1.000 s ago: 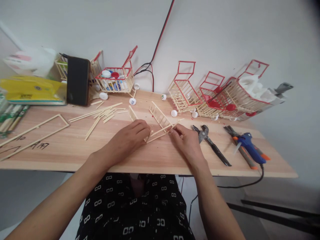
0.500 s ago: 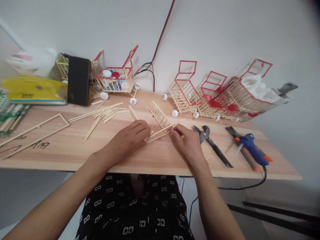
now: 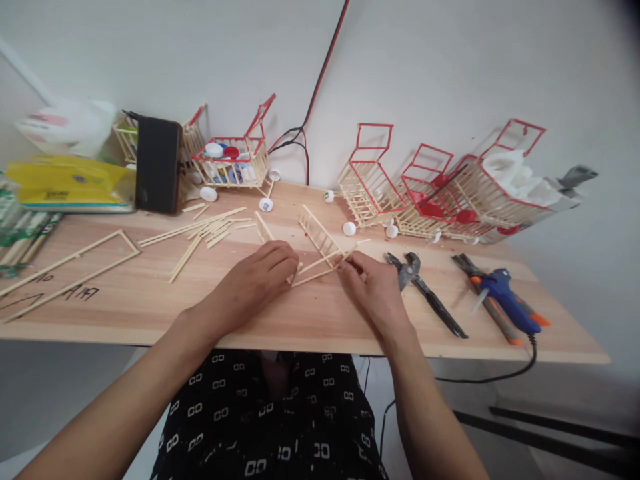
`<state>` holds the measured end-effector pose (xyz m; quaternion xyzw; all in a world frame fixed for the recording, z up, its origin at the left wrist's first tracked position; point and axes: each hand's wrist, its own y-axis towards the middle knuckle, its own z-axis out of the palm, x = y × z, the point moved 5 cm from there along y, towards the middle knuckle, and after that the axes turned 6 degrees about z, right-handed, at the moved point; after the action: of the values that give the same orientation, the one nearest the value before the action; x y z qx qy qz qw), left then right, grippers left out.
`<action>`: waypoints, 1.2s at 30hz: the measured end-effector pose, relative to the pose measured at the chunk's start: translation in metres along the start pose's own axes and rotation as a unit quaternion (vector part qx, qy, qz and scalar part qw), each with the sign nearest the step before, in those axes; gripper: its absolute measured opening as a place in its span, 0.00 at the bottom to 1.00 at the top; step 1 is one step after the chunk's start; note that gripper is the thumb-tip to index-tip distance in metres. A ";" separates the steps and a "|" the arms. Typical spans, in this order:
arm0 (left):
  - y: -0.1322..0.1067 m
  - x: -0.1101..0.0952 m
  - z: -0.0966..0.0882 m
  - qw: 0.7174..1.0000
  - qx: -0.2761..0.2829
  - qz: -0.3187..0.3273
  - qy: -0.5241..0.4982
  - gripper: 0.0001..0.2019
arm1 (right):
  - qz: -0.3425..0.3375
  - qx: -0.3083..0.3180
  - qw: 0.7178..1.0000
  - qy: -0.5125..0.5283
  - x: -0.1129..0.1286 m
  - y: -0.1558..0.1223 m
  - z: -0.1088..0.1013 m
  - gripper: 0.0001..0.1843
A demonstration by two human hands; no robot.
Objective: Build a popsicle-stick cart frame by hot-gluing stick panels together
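Observation:
Between my hands stands a small wooden stick frame (image 3: 320,233) with slatted sides, low on the table. My left hand (image 3: 267,270) is closed around its left slatted side (image 3: 264,228), the fingers hiding part of it. At the right corner, my right hand (image 3: 370,277) pinches the frame where the sticks cross, thumb and forefinger together. Two thin sticks (image 3: 317,269) span from one hand to the other along the near side. Several loose cut sticks (image 3: 215,227) lie to the left of my left hand.
Pliers (image 3: 425,293) and a blue glue gun (image 3: 507,300) beside orange-handled pliers lie at right. Red-rimmed stick carts (image 3: 370,193) line the wall, with another cart (image 3: 233,160) holding bottle caps. A phone (image 3: 159,163) leans at left near a yellow packet (image 3: 70,183).
Both hands keep their hold on the stick frame and have barely moved. The whole view has shifted very slightly.

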<state>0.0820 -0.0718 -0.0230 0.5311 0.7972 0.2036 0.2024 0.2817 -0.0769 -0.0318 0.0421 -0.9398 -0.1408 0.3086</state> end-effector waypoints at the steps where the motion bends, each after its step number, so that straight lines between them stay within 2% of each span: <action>1: 0.000 0.000 0.000 1.000 0.000 -0.002 0.000 0.05 | 0.000 0.000 1.000 0.000 0.000 0.000 0.000 0.11; 36: 0.000 0.000 -0.004 1.000 -0.021 0.000 -0.007 0.08 | -0.014 -0.003 1.000 -0.009 0.003 0.000 0.000 0.10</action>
<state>0.0798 -0.0717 -0.0194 0.5278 0.7914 0.2164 0.2197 0.2795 -0.0776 -0.0303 0.0530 -0.9414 -0.1477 0.2985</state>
